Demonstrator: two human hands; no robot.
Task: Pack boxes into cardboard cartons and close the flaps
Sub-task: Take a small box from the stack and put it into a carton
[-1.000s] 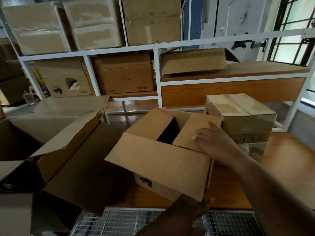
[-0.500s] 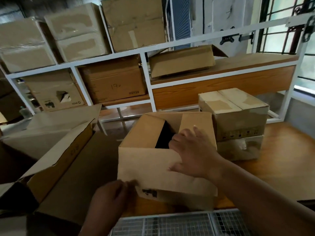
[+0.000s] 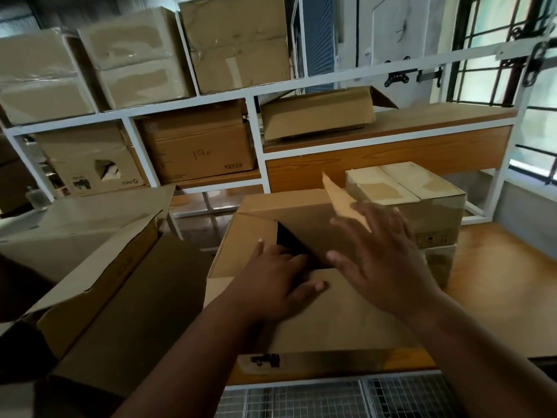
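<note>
A brown cardboard carton (image 3: 241, 236) stands on the wooden table in front of me. Its flaps are nearly folded down, and only a small dark gap shows in the middle of the top. My left hand (image 3: 274, 285) lies flat on the near flap with straight fingers, pressing it down at the edge of the gap. My right hand (image 3: 379, 260) is spread open above the right flap (image 3: 340, 200), whose corner sticks up by its fingers. The inside of the carton is hidden.
Two sealed cartons (image 3: 422, 200) are stacked right behind the carton. An open carton (image 3: 99, 267) with raised flaps lies to the left. White shelving (image 3: 256, 140) behind holds several boxes. A wire mesh (image 3: 301, 399) sits below the table edge (image 3: 482, 297).
My left hand rose from the carton's front face onto the near flap, now folded over the top. My right hand shifted right toward the side flap. The opening shrank.
</note>
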